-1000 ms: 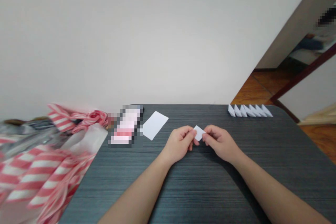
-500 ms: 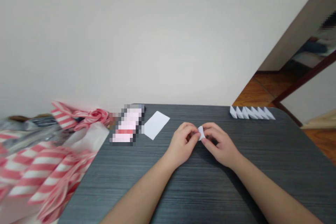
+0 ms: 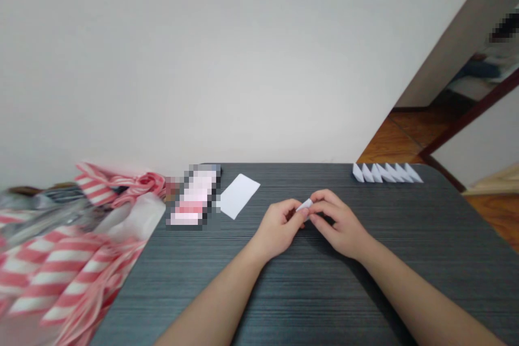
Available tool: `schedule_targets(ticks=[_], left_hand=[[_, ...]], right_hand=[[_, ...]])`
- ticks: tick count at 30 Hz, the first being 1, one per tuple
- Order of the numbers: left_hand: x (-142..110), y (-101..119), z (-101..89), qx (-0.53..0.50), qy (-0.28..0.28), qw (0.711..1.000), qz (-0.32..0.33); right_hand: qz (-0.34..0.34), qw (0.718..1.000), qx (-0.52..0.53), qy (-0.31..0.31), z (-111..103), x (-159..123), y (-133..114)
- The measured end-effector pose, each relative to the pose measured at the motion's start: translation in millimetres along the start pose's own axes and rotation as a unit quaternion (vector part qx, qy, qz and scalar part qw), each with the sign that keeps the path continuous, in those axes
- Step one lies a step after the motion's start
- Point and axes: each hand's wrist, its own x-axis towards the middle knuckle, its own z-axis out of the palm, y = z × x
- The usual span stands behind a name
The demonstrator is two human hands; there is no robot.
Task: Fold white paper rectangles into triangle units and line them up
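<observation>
A small folded piece of white paper (image 3: 305,205) is pinched between my two hands, just above the dark table. My left hand (image 3: 280,228) grips its near left side between thumb and fingers. On the other side, my right hand (image 3: 339,225) has its fingertips closed at the paper's right end; the fingers partly hide it. Left of my hands lies a flat white sheet of paper (image 3: 239,196). Several folded white paper pieces (image 3: 385,173) stand in a row at the far right of the table.
The dark wood-grain table (image 3: 300,292) meets a white wall (image 3: 259,65). A blurred-out phone-like object (image 3: 194,194) lies at its left edge. Red-and-white striped cloth (image 3: 68,259) is heaped beyond that edge. A doorway with wooden floor (image 3: 409,132) is at right.
The folded paper has turned from nearly upright to a slant between my fingers. My right fingers have shifted over its end. The view has moved slightly.
</observation>
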Motion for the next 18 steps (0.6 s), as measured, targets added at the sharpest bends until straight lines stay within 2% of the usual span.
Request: schedule_targets(ticks=[6,14,18], left_hand=[[2.9,1.2,-3.4,-0.092,0.007,0.995,-0.045],[5.0,-0.2,-0.9,-0.100,0.001,0.994,-0.049],[5.4,0.5,-1.2,-0.068,0.006,0.996,-0.053]], right_hand=[[0.015,0.999,0.028,-0.001,1.2,-1.5,2.7],[0.025,0.999,0.036,-0.004,-0.9,1.1,-0.4],[0.025,0.999,0.035,-0.016,-0.9,0.8,0.0]])
